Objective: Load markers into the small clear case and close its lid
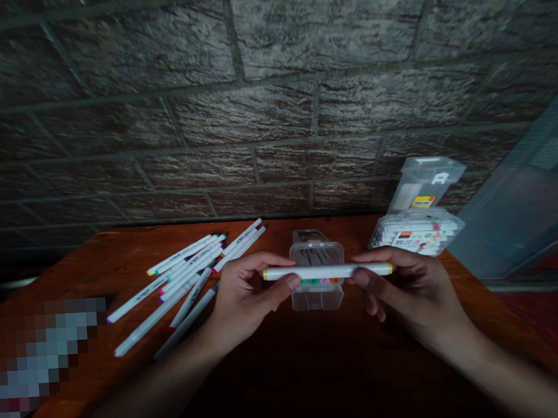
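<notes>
A white marker with yellow ends (pixel 327 271) is held level between both hands, above the wooden table (pixel 97 258). My left hand (pixel 246 296) pinches its left end with thumb and fingers. My right hand (pixel 407 292) pinches its right end. Just behind the marker stands a small clear plastic box (pixel 316 254) with a few markers in it, their coloured caps showing. Several loose white markers (pixel 188 274) lie spread on the table to the left of my left hand.
A clear packet of markers (pixel 415 232) with its lid standing open sits at the back right. A dark brick wall (pixel 272 96) runs along the far table edge. A grey panel (pixel 528 200) leans at the right. A blurred patch covers the left front.
</notes>
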The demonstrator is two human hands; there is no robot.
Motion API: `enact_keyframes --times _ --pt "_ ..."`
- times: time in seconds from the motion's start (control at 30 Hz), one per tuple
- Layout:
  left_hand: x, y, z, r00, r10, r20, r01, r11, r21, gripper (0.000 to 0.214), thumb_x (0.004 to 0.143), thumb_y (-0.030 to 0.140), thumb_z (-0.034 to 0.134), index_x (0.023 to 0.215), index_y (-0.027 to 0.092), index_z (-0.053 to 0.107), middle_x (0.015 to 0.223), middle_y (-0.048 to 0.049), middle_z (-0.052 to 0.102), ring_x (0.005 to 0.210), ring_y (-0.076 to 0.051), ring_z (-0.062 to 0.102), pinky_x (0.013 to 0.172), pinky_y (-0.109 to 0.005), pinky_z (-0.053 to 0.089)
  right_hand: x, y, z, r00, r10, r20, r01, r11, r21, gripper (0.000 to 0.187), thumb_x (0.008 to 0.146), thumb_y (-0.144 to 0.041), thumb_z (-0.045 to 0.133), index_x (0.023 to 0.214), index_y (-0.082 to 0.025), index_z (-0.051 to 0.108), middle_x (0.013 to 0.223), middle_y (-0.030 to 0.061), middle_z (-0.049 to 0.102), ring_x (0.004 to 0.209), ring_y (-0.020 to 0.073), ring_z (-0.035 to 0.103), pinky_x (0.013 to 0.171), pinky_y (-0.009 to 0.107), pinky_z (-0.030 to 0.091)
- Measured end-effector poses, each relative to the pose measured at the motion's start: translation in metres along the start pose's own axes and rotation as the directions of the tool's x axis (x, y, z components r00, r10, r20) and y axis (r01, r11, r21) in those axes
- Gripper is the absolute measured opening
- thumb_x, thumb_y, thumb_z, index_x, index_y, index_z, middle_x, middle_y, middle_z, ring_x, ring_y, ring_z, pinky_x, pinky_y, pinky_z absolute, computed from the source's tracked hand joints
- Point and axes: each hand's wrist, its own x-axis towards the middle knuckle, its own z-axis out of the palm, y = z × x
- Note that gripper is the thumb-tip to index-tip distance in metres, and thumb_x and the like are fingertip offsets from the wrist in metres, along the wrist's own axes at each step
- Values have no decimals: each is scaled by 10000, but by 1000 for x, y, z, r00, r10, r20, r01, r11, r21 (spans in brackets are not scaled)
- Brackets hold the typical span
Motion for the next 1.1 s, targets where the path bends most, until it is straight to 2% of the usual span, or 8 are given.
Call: enact_keyframes --times 0.17,0.5,0.7,0.93,1.1 --pt "-1 -2 -1 1000 9 9 -9 1000 -16 161 821 237 847 936 138 793 557 22 649 412 -70 528 402 -156 394 0 -1 0 1000 0 -5 0 1000 8 189 842 -349 876 986 -235 828 481 -14 693 351 97 588 357 156 478" --pt "-3 -5 -5 999 -36 31 38 998 -54 299 869 402 825 1004 136 817 598 -39 708 427 -90 515 414 -196 399 0 0 -2 1000 28 15 -28 1000 -7 222 878 -389 840 1019 -219 820 514 -2 704 370 115 597 359 187 486" --pt "-3 -8 -7 998 -34 46 38 994 -103 266 896 375 805 1055 163 816 707 -64 769 453 -89 533 434 -202 431 -1 1 -3 1000 17 6 -17 1000 -15 230 890 -408 822 1023 -219 821 648 36 772 372 104 581 356 202 479" --pt "-2 -5 -5 999 -20 32 22 998 -54 256 861 360 821 996 142 816 622 -46 726 417 -92 526 401 -199 388 0 -1 -3 1000 -5 27 5 1000 -17 185 903 -371 815 1015 -224 820 509 -10 698 369 98 588 367 166 479" --pt "0 -1 -2 1000 25 -15 -24 998 50 156 804 235 840 929 148 810 579 2 679 407 -83 520 380 -179 369 -1 -4 -2 1000 -7 18 8 998 -57 190 887 -369 829 1007 -222 819 496 -9 703 358 99 596 362 160 482"
